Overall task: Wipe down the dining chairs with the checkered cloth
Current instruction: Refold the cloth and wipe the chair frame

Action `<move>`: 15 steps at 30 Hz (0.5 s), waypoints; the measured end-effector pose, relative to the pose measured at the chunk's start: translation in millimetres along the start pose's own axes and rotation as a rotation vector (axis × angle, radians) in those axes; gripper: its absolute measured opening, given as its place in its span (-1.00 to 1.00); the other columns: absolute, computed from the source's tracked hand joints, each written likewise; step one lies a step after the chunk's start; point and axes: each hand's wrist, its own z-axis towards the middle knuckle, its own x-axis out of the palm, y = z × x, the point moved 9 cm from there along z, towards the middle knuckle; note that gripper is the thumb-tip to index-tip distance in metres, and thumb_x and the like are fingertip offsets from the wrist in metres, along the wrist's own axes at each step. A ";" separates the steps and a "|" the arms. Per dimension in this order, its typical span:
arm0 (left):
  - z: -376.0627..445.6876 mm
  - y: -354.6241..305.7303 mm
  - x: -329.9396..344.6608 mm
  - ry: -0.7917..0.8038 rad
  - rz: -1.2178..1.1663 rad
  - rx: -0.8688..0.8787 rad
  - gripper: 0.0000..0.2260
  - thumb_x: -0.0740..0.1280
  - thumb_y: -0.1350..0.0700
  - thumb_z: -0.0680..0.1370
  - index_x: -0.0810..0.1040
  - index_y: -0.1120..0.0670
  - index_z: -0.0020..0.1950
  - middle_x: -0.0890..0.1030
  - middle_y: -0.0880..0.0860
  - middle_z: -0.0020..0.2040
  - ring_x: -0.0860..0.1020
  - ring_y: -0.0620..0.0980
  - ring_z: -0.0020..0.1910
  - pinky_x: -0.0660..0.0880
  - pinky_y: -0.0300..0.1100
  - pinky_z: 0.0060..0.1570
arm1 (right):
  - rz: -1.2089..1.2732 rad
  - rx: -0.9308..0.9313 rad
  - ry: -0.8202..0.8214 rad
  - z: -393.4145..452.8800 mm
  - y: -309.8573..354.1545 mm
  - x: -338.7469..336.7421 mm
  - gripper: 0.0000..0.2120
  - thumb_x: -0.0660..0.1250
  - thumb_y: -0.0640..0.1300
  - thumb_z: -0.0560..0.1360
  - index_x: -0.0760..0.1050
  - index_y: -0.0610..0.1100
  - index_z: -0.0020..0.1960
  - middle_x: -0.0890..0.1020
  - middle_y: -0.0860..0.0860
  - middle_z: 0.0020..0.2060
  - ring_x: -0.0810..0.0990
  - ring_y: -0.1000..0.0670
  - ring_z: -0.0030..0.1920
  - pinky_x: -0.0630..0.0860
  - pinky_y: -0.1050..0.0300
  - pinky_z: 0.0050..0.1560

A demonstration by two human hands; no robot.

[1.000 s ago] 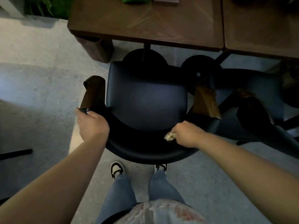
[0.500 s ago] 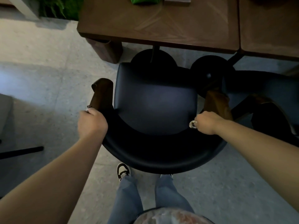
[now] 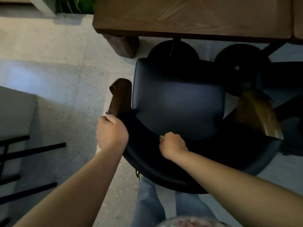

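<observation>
A dark dining chair with a padded seat, a curved backrest and wooden armrests stands in front of me at a wooden table. My left hand grips the backrest at its left end, just behind the left armrest. My right hand is fisted on the inner face of the backrest, left of its middle. Only a small pale scrap of the cloth shows at its knuckles; the rest is hidden in the fist.
A second dark chair stands close on the right, its wooden armrest near mine. Round black table bases sit under the table. A pale seat with black legs is at the left. My legs are just behind the backrest.
My right hand slid with the cloth along the backrest, out to the right armrest and back leftward toward my left hand. My left hand kept its grip. The view shifted.
</observation>
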 end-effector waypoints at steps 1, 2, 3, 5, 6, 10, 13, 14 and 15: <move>0.3 0.8 0.2 0.001 -0.002 -0.006 -0.69 -0.02 -0.05 0.65 0.42 0.09 0.07 0.50 0.11 -0.02 0.48 0.16 -0.03 0.41 0.02 -0.01 | 0.054 -0.013 0.005 4.4 12.8 4.5 -0.70 0.14 -0.08 0.61 0.56 -0.24 0.12 0.60 -0.21 0.11 0.57 -0.22 0.15 0.45 0.09 -0.01; 0.6 1.6 -0.1 0.002 -0.002 -0.011 -0.71 -0.02 -0.05 0.65 0.41 0.07 0.04 0.49 0.08 -0.05 0.51 0.17 -0.02 0.44 0.04 0.01 | 0.109 -0.018 0.007 9.3 24.2 8.2 -0.68 0.14 -0.07 0.61 0.55 -0.25 0.14 0.60 -0.22 0.12 0.56 -0.22 0.16 0.46 0.07 0.03; 0.2 1.6 -0.5 0.002 0.000 -0.012 -0.73 -0.02 -0.06 0.65 0.40 0.05 0.02 0.49 0.07 -0.07 0.52 0.18 -0.01 0.45 0.05 0.02 | 0.170 -0.013 0.005 14.3 33.3 10.8 -0.66 0.13 -0.06 0.61 0.54 -0.25 0.15 0.60 -0.23 0.13 0.56 -0.22 0.16 0.47 0.05 0.05; -0.7 0.8 -1.4 -0.008 -0.001 -0.011 -0.74 -0.01 -0.05 0.65 0.39 0.04 -0.01 0.48 0.05 -0.09 0.53 0.19 0.00 0.45 0.05 0.02 | 0.300 0.006 -0.002 24.6 47.0 14.6 -0.66 0.14 -0.04 0.61 0.55 -0.24 0.17 0.60 -0.23 0.13 0.55 -0.23 0.16 0.47 0.04 0.07; -0.6 0.1 -1.9 -0.018 -0.004 -0.009 -0.74 -0.01 -0.05 0.65 0.39 0.04 -0.02 0.48 0.05 -0.10 0.53 0.19 0.00 0.45 0.04 0.01 | 0.361 0.008 -0.009 29.5 54.9 15.1 -0.66 0.15 -0.05 0.60 0.56 -0.24 0.17 0.60 -0.22 0.12 0.55 -0.23 0.16 0.47 0.04 0.06; 1.3 0.7 -2.9 -0.045 -0.004 -0.017 -0.75 0.02 -0.04 0.64 0.41 0.05 -0.03 0.56 0.12 -0.03 0.53 0.22 0.04 0.44 0.04 0.03 | 0.517 -0.113 -0.051 46.3 106.7 6.8 -0.67 0.13 -0.08 0.61 0.59 -0.25 0.12 0.61 -0.24 0.08 0.55 -0.25 0.12 0.44 0.03 -0.02; 1.8 -0.1 -1.8 -0.041 -0.013 -0.008 -0.77 0.03 -0.03 0.64 0.40 0.04 -0.03 0.57 0.14 0.00 0.52 0.20 0.01 0.44 0.04 0.02 | 0.543 -0.136 -0.061 65.6 129.2 4.2 -0.71 0.15 -0.14 0.59 0.57 -0.23 0.15 0.60 -0.23 0.11 0.55 -0.23 0.13 0.36 0.14 -0.08; 1.8 -0.4 -0.8 -0.036 -0.016 -0.004 -0.77 0.02 -0.03 0.64 0.40 0.03 -0.03 0.56 0.11 -0.03 0.52 0.18 -0.01 0.44 0.03 0.00 | 0.535 -0.106 -0.053 74.9 128.7 6.6 -0.72 0.16 -0.16 0.57 0.56 -0.24 0.15 0.60 -0.22 0.12 0.56 -0.22 0.14 0.36 0.16 -0.09; 1.7 -0.3 -0.2 -0.032 -0.018 -0.002 -0.77 0.02 -0.03 0.65 0.40 0.03 -0.03 0.54 0.08 -0.07 0.52 0.16 -0.04 0.44 0.03 -0.01 | 0.519 -0.072 -0.035 83.7 126.0 9.8 -0.72 0.18 -0.18 0.57 0.56 -0.25 0.16 0.60 -0.21 0.13 0.57 -0.21 0.14 0.36 0.18 -0.11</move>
